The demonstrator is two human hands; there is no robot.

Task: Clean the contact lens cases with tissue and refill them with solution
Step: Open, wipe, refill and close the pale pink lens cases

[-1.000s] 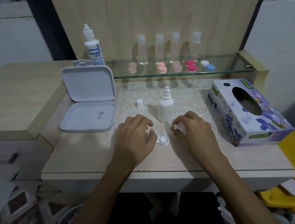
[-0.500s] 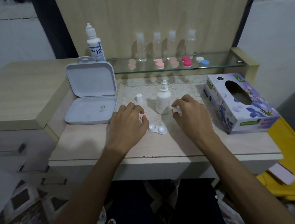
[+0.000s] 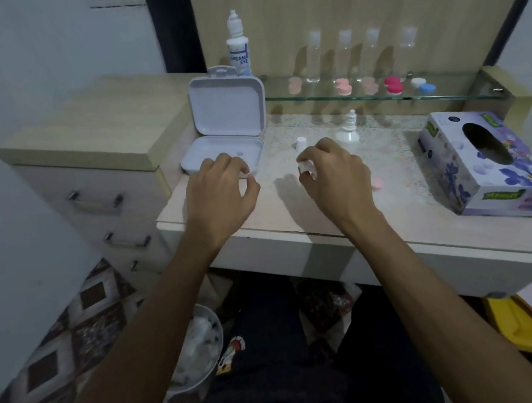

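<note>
The pale bench (image 3: 293, 221) carries an open white box (image 3: 224, 154), a small white cap (image 3: 300, 142), a small solution bottle (image 3: 347, 130), a pink cap (image 3: 377, 184) and a tissue box (image 3: 485, 163). The glass shelf (image 3: 461, 91) above holds clear bottles (image 3: 345, 49) and coloured lens cases (image 3: 393, 84).

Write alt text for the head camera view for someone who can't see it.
Two bare hands hover over a pale desk, the right hand pinching a small white piece, the left hand near an open white box. A small dropper bottle and tissue box sit behind.
</note>
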